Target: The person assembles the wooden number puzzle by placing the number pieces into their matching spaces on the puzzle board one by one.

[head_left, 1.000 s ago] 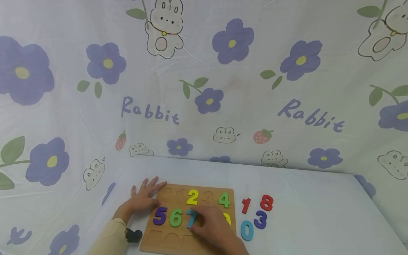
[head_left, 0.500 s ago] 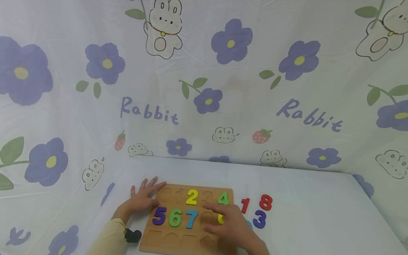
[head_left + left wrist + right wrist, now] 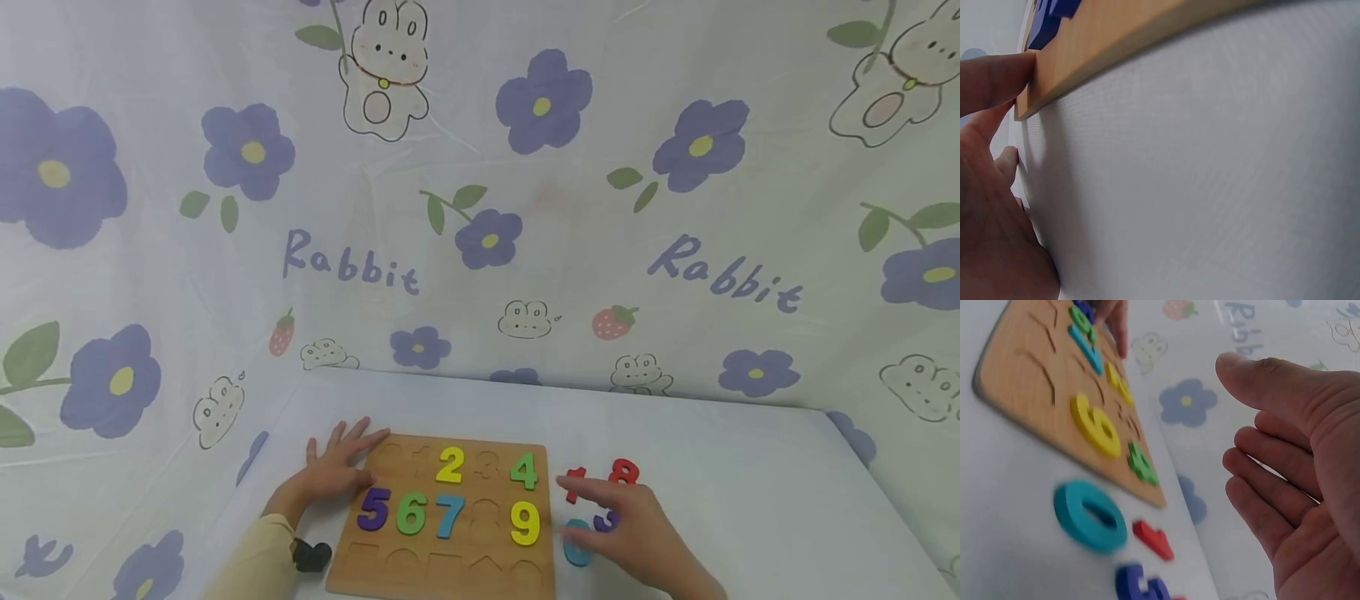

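My left hand lies with fingers spread at the left edge of a wooden number puzzle board. In the left wrist view its thumb touches the board near a purple piece. My right hand holds nothing, its fingers relaxed and apart from the thumb, over the loose numbers right of the board. Those are a blue 0, a red 1, a purple 3 and a red 8, partly hidden by that hand in the head view. The blue 7 lies on the board.
On the board are also a yellow 2, green 4, purple 5, green 6 and yellow 9, among bare recesses. The white table meets a patterned cloth behind.
My right hand has let go of the blue 7 and moved right, off the board, to above the loose numbers. The yellow 9 is uncovered. My left hand has stayed in place.
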The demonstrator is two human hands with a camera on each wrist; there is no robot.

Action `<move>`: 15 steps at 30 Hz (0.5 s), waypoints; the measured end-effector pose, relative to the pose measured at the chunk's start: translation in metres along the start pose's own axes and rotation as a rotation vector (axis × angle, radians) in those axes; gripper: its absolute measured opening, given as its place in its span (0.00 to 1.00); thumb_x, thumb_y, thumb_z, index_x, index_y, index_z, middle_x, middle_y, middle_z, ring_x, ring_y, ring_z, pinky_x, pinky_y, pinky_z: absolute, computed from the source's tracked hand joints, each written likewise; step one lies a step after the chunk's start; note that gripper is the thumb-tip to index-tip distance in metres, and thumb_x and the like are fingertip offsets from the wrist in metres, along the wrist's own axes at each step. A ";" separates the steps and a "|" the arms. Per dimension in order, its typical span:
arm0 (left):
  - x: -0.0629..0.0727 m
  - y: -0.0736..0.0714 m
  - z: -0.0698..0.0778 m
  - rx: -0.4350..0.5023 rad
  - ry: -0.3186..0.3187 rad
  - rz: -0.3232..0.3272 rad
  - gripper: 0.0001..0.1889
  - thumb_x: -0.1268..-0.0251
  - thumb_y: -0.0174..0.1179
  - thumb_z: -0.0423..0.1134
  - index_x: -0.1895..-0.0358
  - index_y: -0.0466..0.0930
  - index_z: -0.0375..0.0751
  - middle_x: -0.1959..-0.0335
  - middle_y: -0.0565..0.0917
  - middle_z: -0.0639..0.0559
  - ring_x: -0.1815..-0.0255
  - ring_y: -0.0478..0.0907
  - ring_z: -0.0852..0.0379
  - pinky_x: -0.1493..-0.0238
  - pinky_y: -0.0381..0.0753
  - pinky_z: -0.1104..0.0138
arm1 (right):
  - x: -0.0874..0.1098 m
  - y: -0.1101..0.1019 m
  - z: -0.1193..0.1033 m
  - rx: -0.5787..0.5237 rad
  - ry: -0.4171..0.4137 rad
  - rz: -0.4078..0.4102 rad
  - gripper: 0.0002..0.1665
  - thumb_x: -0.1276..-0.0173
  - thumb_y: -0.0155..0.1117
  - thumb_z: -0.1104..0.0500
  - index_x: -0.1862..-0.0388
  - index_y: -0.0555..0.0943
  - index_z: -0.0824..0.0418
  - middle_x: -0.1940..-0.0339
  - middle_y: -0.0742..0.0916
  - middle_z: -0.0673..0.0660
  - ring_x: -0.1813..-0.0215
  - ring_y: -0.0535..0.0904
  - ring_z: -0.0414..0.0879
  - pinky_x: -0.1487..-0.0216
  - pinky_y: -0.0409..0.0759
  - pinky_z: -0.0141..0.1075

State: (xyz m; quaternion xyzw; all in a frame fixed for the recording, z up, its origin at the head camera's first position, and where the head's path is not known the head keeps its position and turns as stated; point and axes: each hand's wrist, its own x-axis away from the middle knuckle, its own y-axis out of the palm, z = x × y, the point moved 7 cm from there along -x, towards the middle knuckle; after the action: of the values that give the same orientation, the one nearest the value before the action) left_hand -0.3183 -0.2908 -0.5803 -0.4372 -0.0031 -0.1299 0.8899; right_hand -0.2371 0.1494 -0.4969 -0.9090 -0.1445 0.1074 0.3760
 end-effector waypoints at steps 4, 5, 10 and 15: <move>-0.004 0.002 -0.006 0.002 0.006 0.005 0.42 0.40 0.69 0.49 0.18 0.72 0.64 0.08 0.51 0.36 0.10 0.31 0.20 0.25 0.15 0.18 | 0.009 -0.022 0.020 0.031 0.043 0.005 0.35 0.38 0.86 0.44 0.31 0.88 0.46 0.38 0.93 0.48 0.36 0.90 0.53 0.37 0.90 0.55; -0.005 0.003 -0.008 -0.005 0.009 0.009 0.42 0.40 0.69 0.50 0.18 0.72 0.65 0.08 0.51 0.36 0.10 0.30 0.21 0.25 0.15 0.18 | 0.010 -0.028 0.026 0.042 0.058 0.010 0.36 0.38 0.86 0.45 0.31 0.88 0.47 0.37 0.93 0.49 0.34 0.89 0.55 0.35 0.89 0.58; -0.006 0.005 -0.011 -0.021 0.017 0.018 0.41 0.39 0.68 0.50 0.18 0.72 0.66 0.08 0.52 0.36 0.10 0.31 0.21 0.26 0.15 0.18 | 0.015 -0.051 0.053 0.102 0.108 0.032 0.36 0.37 0.86 0.46 0.31 0.88 0.53 0.35 0.92 0.55 0.31 0.88 0.61 0.33 0.86 0.64; -0.004 0.004 -0.009 -0.039 0.008 0.020 0.42 0.38 0.68 0.50 0.17 0.71 0.65 0.08 0.53 0.37 0.10 0.32 0.21 0.25 0.16 0.18 | 0.015 -0.065 0.075 0.133 0.106 0.045 0.36 0.35 0.84 0.48 0.29 0.86 0.56 0.34 0.91 0.57 0.30 0.87 0.63 0.33 0.86 0.64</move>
State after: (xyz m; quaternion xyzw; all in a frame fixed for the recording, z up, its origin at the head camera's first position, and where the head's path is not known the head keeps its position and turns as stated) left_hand -0.3225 -0.2943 -0.5892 -0.4538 0.0074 -0.1227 0.8826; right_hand -0.2576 0.2477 -0.5034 -0.8894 -0.0964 0.0772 0.4402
